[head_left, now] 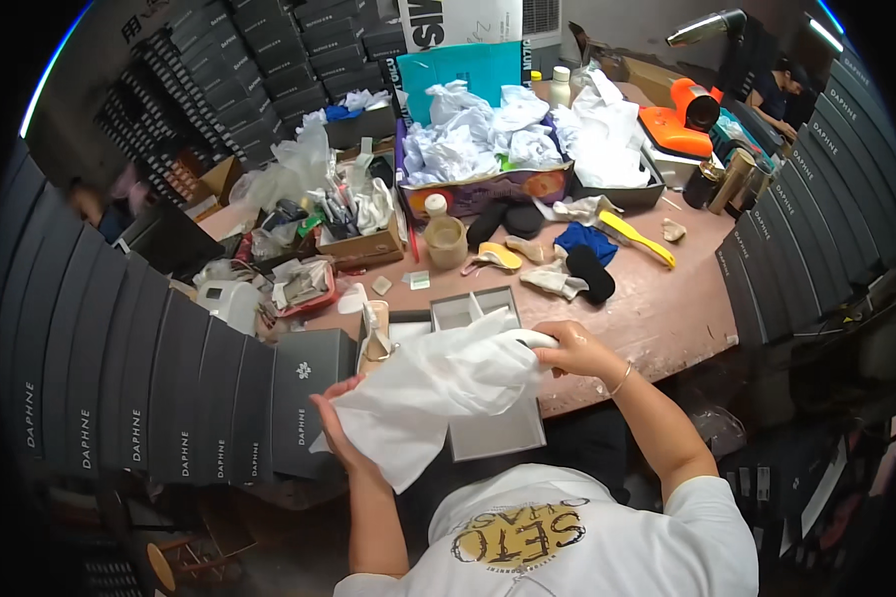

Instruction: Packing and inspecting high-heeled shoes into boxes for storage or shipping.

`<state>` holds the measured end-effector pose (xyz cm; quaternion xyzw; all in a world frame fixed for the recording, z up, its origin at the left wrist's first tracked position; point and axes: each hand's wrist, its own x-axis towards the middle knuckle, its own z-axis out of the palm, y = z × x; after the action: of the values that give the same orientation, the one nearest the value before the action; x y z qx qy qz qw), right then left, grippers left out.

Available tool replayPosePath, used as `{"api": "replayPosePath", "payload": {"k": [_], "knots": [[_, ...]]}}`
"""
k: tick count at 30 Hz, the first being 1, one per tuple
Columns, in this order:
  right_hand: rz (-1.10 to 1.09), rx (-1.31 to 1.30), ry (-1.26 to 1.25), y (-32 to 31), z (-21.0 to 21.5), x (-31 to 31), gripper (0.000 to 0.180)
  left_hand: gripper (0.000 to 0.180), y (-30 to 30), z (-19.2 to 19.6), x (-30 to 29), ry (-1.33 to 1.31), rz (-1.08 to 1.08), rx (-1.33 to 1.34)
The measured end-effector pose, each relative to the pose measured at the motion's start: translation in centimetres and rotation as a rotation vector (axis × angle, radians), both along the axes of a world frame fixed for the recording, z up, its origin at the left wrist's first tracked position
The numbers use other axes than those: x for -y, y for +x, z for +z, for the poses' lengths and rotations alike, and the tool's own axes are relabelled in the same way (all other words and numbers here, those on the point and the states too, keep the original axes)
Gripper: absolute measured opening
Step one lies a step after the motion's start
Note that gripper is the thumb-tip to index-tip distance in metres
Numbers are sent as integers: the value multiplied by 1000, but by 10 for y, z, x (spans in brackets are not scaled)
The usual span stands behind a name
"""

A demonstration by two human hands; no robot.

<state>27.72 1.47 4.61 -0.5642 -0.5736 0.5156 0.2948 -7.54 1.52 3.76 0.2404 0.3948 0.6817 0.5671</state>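
Holding what looks like a white shoe (530,339) in a loose sheet of white tissue paper (408,398), above the near edge of the worktop (667,313). Clamping the fingers of the right hand (574,350) on the bare end of the shoe, at the paper's right side — leaving the rest hidden in the folds. Touching the paper's left side with the left hand (346,438); cannot tell whether pinching or only supporting it, with those fingers partly behind the sheet. Wearing a white T-shirt (627,547) and a thin bracelet (621,378) on the right wrist.

Reaching over a grey shoebox (496,435) at the near edge, partly covered by the tissue, with a beige shoe (376,340) lying just to its left. Facing a lidded bottle (446,244), a blue cloth (585,242) and a black pad (592,277) around the middle of the worktop, plus a yellow brush (637,239) toward the right edge. Facing also, toward the far edge, a carton (488,192) heaped with crumpled white paper (458,139) — and, near the far right corner, an orange device (672,127).
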Motion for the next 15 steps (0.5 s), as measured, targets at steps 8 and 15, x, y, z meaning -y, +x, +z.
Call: {"api": "replayPosePath", "payload": {"k": [8, 15], "knots": [[-262, 7, 84, 32, 5, -38, 44, 40, 50, 54, -7, 826, 30, -732], [-182, 178, 306, 32, 63, -60, 40, 54, 84, -19, -4, 253, -879, -1165]]}}
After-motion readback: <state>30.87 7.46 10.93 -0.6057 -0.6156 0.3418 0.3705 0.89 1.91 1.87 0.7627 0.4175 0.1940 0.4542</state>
